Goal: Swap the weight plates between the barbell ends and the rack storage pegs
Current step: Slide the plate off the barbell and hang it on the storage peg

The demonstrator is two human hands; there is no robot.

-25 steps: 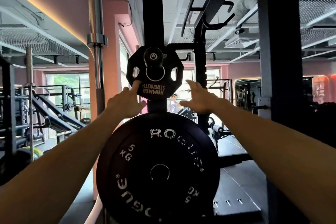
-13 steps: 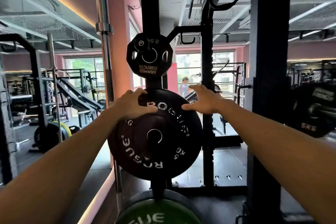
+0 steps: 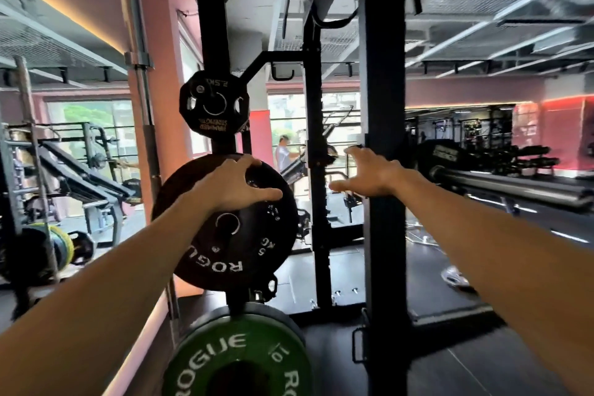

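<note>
A black 5 kg Rogue plate (image 3: 247, 254) hangs on a storage peg of the black rack. My left hand (image 3: 229, 185) grips its top rim, fingers curled over the edge and thumb on the face. Off to the right, my right hand (image 3: 369, 173) floats open with spread fingers, touching nothing, in front of the rack upright (image 3: 382, 74). On the peg above sits a small black 2.5 kg Hammer Strength plate (image 3: 213, 104). A green 10 kg Rogue plate (image 3: 238, 354) hangs on the peg below. A barbell (image 3: 514, 183) lies horizontally at the right.
A bare bar (image 3: 141, 80) stands upright just left of the pegs. More racks and loaded plates (image 3: 61, 247) fill the left side. A person (image 3: 283, 154) stands far off behind the rack. Dark rubber floor (image 3: 482, 347) stretches to the right.
My right hand has come off the black plate's rim and moved right, now open in the air. My left hand stays on the rim. The view has swung right and down.
</note>
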